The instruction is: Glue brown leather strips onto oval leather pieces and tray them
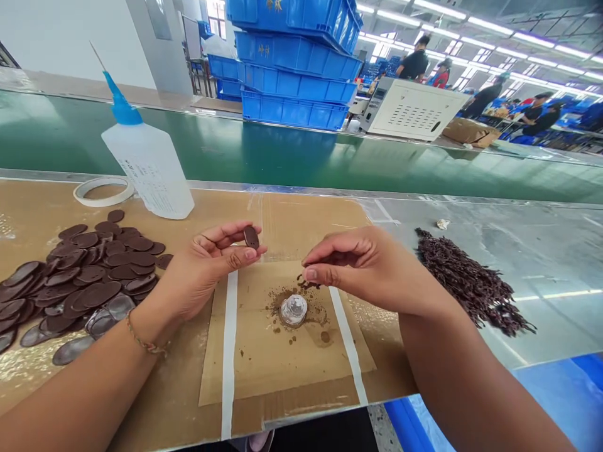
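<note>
My left hand pinches a small brown oval disc between thumb and forefinger, held up over the cardboard sheet. My right hand is closed, fingertips pressed together on a tiny dark brown piece just above a small clear dome-shaped blob that sits in a brown smear on the cardboard. A heap of several brown oval discs lies to the left of my left wrist. A pile of thin dark brown strands lies to the right of my right hand.
A white squeeze bottle with a blue needle tip and a tape roll stand at the back left. A green conveyor belt runs behind the bench. Stacked blue crates, a white box and other people are beyond it.
</note>
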A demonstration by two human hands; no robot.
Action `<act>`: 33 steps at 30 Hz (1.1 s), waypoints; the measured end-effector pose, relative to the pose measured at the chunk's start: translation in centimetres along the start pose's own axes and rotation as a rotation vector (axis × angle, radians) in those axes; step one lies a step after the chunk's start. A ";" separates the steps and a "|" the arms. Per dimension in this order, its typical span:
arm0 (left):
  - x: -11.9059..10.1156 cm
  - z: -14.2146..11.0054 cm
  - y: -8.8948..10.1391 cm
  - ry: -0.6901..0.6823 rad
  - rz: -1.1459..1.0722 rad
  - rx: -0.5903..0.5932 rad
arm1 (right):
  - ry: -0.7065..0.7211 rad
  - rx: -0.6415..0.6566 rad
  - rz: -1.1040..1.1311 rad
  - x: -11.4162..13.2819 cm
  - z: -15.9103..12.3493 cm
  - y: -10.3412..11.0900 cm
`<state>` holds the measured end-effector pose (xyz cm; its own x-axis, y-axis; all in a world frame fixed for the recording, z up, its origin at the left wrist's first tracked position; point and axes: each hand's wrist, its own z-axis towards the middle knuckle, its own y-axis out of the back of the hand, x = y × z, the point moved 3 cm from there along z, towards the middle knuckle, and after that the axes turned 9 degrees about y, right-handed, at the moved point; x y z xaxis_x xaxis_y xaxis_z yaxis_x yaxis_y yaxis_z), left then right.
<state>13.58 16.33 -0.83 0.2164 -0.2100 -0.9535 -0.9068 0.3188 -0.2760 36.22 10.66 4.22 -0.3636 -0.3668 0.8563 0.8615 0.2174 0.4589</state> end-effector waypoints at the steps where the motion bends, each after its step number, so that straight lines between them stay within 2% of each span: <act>1: 0.0 0.1 0.0 -0.012 -0.001 -0.005 | 0.000 0.039 -0.044 0.1 -0.1 -0.2; 4: 0.1 0.2 0.1 -0.028 0.010 -0.026 | 0.000 0.105 -0.083 0.2 0.0 -1.1; 9: 0.1 0.2 0.3 -0.057 0.028 -0.033 | -0.013 0.125 -0.122 0.3 0.3 -2.2; 17: 0.0 0.4 0.2 -0.102 0.016 -0.001 | -0.019 0.139 -0.142 0.2 0.6 -2.6; 22: 0.1 0.4 0.4 -0.104 0.008 0.004 | -0.018 0.098 -0.123 0.2 0.4 -2.3; 28: -0.2 0.5 0.4 -0.104 0.029 0.038 | -0.084 0.175 -0.234 -0.1 0.4 -2.4; 33: -0.1 0.4 0.4 -0.103 0.050 0.037 | -0.100 0.185 -0.252 0.0 0.7 -3.0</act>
<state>13.34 16.85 -0.90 0.2088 -0.0979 -0.9730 -0.9037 0.3609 -0.2302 33.38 10.67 2.99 -0.5981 -0.3414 0.7251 0.6644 0.2948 0.6868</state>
